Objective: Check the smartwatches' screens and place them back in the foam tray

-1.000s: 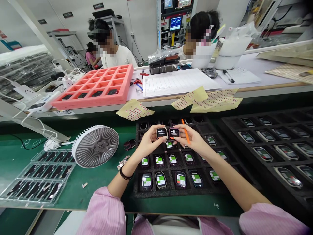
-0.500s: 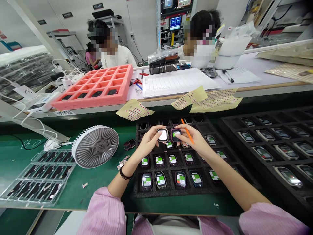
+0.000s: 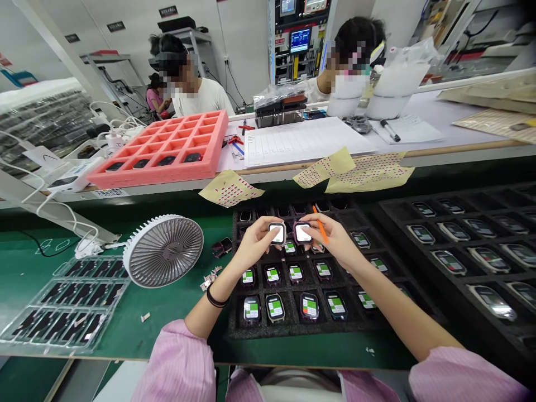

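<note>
My left hand [image 3: 256,241] is closed around a smartwatch [image 3: 277,233] with a pale case and a lit white screen, the thumb on its face. In my right hand [image 3: 330,235] is a second smartwatch [image 3: 302,231] with a dark purplish case, its screen also white. An orange stick-like tool [image 3: 320,224] is tucked among the right hand's fingers. Both watches are held side by side above a black foam tray [image 3: 288,332]. Watches with green and white screens, such as one smartwatch [image 3: 275,307], lie in its pockets.
Another foam tray [image 3: 456,290] of watches lies to the right. On the left stand a round fan [image 3: 167,251] and a clear plastic tray [image 3: 67,301] of black parts. A pink foam tray [image 3: 159,176] and papers [image 3: 301,142] occupy the shelf ahead. People sit beyond it.
The right-hand watch's screen has gone from green and white to all white. Some marks now show on the left one's white screen. Both hands stay nearly in place.
</note>
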`<state>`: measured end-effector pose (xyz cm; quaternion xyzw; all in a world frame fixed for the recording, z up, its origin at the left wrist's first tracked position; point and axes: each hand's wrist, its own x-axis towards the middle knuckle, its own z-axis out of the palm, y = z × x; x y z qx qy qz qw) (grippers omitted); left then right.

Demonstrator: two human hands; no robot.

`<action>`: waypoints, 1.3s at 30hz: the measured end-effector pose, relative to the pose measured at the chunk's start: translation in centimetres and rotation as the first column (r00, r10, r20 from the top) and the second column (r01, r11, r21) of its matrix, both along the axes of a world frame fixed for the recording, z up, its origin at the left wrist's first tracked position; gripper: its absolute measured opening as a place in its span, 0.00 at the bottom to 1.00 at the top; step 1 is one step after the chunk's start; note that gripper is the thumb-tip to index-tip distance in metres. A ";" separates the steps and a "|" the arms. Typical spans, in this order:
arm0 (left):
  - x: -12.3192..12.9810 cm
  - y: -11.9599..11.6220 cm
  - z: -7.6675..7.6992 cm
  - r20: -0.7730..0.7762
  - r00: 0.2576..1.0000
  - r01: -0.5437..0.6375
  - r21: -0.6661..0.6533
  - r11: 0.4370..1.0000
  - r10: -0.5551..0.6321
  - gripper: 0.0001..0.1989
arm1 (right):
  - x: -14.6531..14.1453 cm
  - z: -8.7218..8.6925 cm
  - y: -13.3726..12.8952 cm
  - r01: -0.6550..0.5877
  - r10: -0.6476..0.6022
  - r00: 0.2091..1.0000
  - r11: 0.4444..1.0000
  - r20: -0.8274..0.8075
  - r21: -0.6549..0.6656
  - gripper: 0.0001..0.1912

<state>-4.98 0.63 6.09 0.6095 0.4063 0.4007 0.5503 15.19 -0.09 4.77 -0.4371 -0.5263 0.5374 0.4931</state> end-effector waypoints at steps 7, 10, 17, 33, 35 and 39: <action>0.1 0.1 0.0 -0.011 1.000 -0.018 -0.015 1.000 0.018 0.16 | -0.1 0.3 -0.1 0.035 -0.035 0.999 0.999 0.003 -0.002 0.16; 0.0 0.2 -0.1 0.005 1.000 0.025 0.005 1.000 -0.025 0.18 | 0.1 0.0 0.0 0.002 -0.002 1.000 1.000 -0.005 0.009 0.17; -0.1 0.3 -0.5 -0.009 0.998 0.063 0.014 0.998 -0.063 0.20 | 0.5 -1.1 0.5 -0.027 0.027 1.000 0.999 0.007 0.030 0.20; -0.1 0.4 -0.3 -0.024 0.999 0.026 0.005 1.000 -0.026 0.16 | 0.1 0.0 0.0 -0.017 0.017 1.000 1.000 0.002 0.017 0.16; -0.2 0.5 -0.5 -0.013 0.999 0.040 -0.003 0.999 -0.040 0.16 | 0.2 -0.1 0.2 -0.035 0.035 0.999 0.999 -0.002 0.016 0.17; -0.3 0.7 -1.0 0.027 0.994 0.105 0.002 0.994 -0.105 0.20 | 0.6 -0.1 0.4 -0.077 0.077 0.997 0.997 0.013 0.011 0.19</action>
